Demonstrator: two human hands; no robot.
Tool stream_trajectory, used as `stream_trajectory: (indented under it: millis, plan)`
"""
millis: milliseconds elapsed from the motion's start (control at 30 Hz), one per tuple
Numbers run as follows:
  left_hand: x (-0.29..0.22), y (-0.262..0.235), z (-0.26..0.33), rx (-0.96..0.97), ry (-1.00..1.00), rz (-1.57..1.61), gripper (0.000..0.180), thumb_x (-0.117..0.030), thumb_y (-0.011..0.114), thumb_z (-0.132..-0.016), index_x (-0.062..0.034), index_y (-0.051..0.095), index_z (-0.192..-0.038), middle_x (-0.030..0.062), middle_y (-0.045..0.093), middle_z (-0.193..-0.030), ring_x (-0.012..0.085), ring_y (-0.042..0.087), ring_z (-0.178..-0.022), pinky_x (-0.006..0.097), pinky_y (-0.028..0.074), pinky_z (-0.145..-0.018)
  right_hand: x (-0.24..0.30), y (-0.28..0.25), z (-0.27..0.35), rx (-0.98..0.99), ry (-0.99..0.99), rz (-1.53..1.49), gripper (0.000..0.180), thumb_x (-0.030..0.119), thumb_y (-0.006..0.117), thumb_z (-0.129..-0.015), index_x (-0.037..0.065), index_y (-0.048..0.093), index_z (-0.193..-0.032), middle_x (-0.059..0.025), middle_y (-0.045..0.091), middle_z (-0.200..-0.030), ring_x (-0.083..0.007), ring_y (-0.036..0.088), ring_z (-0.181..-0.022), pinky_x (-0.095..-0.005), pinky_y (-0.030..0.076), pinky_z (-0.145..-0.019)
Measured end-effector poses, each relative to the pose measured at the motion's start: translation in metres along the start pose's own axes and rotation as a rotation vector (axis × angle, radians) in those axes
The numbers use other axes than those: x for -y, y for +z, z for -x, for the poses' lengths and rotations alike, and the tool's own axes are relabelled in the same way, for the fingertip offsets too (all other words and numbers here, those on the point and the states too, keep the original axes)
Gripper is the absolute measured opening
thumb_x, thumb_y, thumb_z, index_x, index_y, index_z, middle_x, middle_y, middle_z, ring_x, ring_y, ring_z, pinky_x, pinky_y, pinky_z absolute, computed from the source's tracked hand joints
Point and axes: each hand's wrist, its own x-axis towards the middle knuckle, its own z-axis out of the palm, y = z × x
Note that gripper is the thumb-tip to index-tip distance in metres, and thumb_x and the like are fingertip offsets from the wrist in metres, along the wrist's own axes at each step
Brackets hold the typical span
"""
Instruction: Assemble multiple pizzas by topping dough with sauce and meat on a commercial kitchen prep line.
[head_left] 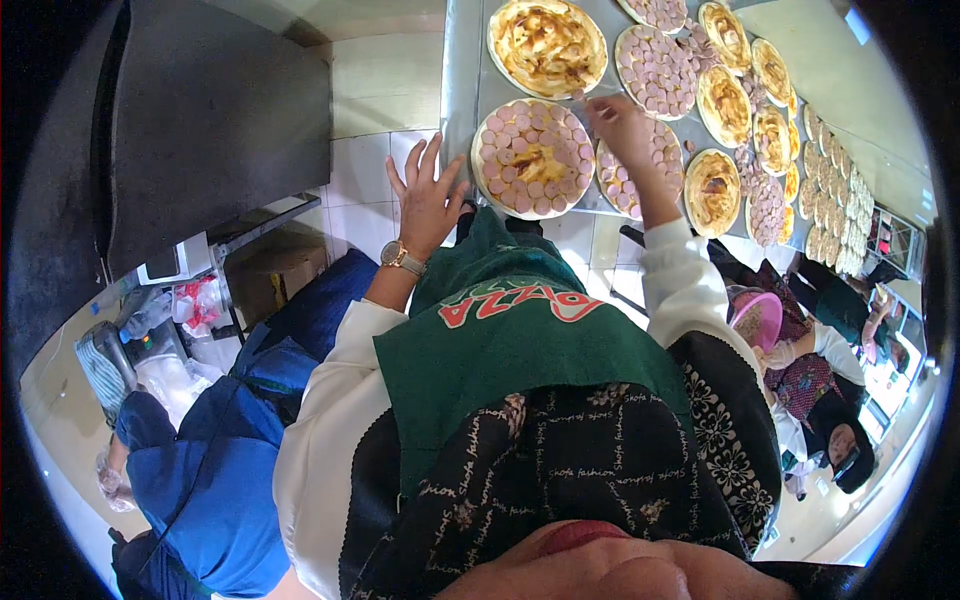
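A round pizza base [480, 172] lies at the table's near left edge. Pink sausage slices [547, 118] cover it except for a browned, saucy patch in its middle. My right hand [618, 128] reaches over the table just past its far right rim, fingers bent together. Whatever they pinch is too small and blurred to make out. Beside the pizza, past the table's left edge, my left hand [430, 195] hovers with fingers spread and nothing in it. My right forearm partly hides a second sausage-topped pizza [667, 150].
Behind lies a sauced base without slices [547, 48]. Several more pizzas, like this sausage-covered one [657, 70], fill the metal table [462, 60] rightward. A dark appliance [215, 120] stands left. A person in blue [205, 490] is at lower left; another holds a pink bowl [768, 318] at right.
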Motion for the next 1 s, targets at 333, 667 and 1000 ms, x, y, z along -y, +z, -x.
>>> stream_trajectory:
  millis: [333, 667, 1000]
  plan:
    - [-0.007, 0.001, -0.003, 0.014, 0.021, 0.024, 0.040, -0.031, 0.067, -0.088, -0.0178, 0.065, -0.126, 0.0108, 0.037, -0.154, 0.0333, 0.031, -0.142, 0.070, 0.006, -0.113, 0.057, 0.050, 0.061, 0.127, -0.392, 0.097, 0.018, 0.012, 0.070, -0.081, 0.010, 0.070, -0.099, -0.0063, 0.063, -0.097, -0.0295, 0.064, -0.089, -0.0393, 0.055, -0.073]
    - [-0.005, 0.000, 0.005, 0.022, -0.021, 0.021, 0.039, -0.030, 0.067, -0.088, -0.0189, 0.064, -0.125, 0.0113, 0.037, -0.154, 0.0335, 0.031, -0.142, 0.071, 0.007, -0.112, -0.019, 0.009, -0.005, -0.116, -0.106, 0.339, 0.018, 0.011, 0.064, -0.081, 0.013, 0.071, -0.098, -0.0088, 0.064, -0.099, -0.0308, 0.062, -0.099, -0.0432, 0.054, -0.079]
    - [-0.006, -0.001, 0.002, 0.033, -0.035, 0.003, 0.038, -0.030, 0.068, -0.088, -0.0197, 0.065, -0.124, 0.0113, 0.037, -0.154, 0.0339, 0.031, -0.142, 0.073, 0.010, -0.111, -0.063, -0.028, -0.043, -0.006, -0.110, 0.465, 0.016, 0.010, 0.066, -0.082, 0.013, 0.073, -0.096, -0.0101, 0.064, -0.096, -0.0314, 0.063, -0.096, -0.0447, 0.053, -0.079]
